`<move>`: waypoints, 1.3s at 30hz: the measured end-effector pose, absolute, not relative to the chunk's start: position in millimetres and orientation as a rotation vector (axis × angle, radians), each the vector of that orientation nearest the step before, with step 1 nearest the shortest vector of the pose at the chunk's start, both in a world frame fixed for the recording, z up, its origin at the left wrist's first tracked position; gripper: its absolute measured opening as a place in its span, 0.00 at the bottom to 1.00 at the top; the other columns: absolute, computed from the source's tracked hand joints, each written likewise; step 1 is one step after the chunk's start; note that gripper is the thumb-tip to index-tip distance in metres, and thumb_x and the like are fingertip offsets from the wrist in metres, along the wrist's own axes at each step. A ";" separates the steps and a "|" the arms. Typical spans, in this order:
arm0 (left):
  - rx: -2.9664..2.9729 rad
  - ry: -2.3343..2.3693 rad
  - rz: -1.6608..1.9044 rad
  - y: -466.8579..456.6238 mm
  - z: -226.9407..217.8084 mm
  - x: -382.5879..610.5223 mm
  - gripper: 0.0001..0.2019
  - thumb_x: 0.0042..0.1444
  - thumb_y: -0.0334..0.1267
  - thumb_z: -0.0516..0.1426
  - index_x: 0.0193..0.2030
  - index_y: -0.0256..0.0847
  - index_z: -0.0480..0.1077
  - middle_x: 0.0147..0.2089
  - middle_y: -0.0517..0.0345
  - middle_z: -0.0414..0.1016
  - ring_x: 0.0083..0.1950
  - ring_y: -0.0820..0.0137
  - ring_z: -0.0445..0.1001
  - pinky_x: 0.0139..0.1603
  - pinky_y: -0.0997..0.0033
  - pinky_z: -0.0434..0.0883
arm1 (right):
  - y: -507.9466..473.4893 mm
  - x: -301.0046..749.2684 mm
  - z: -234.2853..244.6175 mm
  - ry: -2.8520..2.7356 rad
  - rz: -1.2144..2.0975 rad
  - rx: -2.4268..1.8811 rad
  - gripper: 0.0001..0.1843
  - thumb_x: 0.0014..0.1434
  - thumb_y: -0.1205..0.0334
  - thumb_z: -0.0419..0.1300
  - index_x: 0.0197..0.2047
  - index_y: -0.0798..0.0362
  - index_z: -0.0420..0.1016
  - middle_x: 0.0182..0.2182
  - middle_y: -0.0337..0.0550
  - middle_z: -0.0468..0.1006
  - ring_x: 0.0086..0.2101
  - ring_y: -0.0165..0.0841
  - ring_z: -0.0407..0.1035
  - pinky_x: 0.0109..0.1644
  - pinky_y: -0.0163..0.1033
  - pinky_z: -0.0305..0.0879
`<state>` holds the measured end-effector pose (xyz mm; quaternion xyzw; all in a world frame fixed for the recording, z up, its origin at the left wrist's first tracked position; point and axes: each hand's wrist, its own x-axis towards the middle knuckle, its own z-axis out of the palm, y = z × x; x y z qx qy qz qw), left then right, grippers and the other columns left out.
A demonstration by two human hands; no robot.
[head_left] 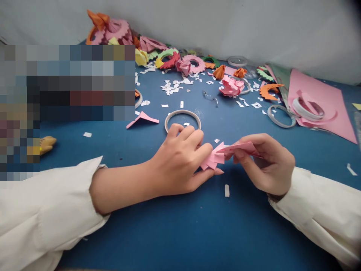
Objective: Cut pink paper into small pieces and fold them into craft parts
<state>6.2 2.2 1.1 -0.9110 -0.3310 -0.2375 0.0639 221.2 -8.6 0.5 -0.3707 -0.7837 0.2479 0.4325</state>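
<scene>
My left hand (186, 160) is closed around a pleated piece of pink folded paper (213, 161), its thumb below and fingers above. The part inside my palm is hidden. My right hand (267, 162) pinches a flat folded pink paper strip (242, 148) between thumb and fingers. The strip's left tip meets the pleated piece; whether the two are joined I cannot tell. Just beyond my left hand lies a roll of double-sided tape (182, 112), partly covered by my fingers. A small white paper scrap (227, 190) rests on the blue table below my hands.
A folded pink strip (143, 119) lies to the left. Toward the back are white scraps (170, 87), a crumpled pink paper piece (231, 86) and colourful paper rings (194, 64). At right, tape rolls (282, 116) sit by pink sheets (318, 90). Pixelated blocks hide the upper left.
</scene>
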 end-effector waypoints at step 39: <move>-2.566 -0.887 -0.669 9.0 0.1 4.8 0.11 0.59 0.42 0.53 0.28 0.38 0.68 0.25 0.57 0.68 0.28 0.66 0.66 0.29 0.65 0.59 | -1.0 214.8 2.1 -2.189 0.121 -1.075 0.03 0.58 0.66 0.59 0.36 0.50 0.73 0.22 0.33 0.75 0.19 0.21 0.64 0.24 0.27 0.61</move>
